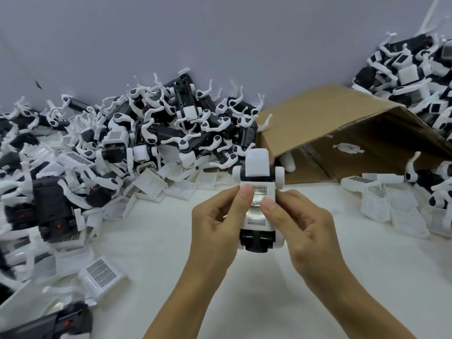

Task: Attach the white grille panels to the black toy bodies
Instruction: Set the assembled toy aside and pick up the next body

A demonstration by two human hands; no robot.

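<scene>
Hands meet just right of centre in the single head view, both around one black toy body (256,241) held above the table. The left hand (217,223) grips the toy's left side with curled fingers, its thumb pressed on the white grille panel (256,217) that lies on top of the body. The right hand (300,221) grips the other side the same way, thumb on the panel's right half. The panel looks nearly flush, so my judgement is that this is the pressing-home step; whether it has clicked in I cannot tell.

As for progress, much appears left. At 9 to 11 o'clock a large pile of toy bodies (146,133) with white arms sprawls along the wall, mixed with loose grille panels (102,276); some units there seem to carry panels already. At 1 to 2 o'clock a second heap (415,77) lies beside and behind a tipped cardboard box (318,128) that is open toward the person. More loose white parts (401,211) lie at 3 o'clock.

All of it rests on a white tabletop (244,289), set against a plain pale grey-lilac wall (220,33).
</scene>
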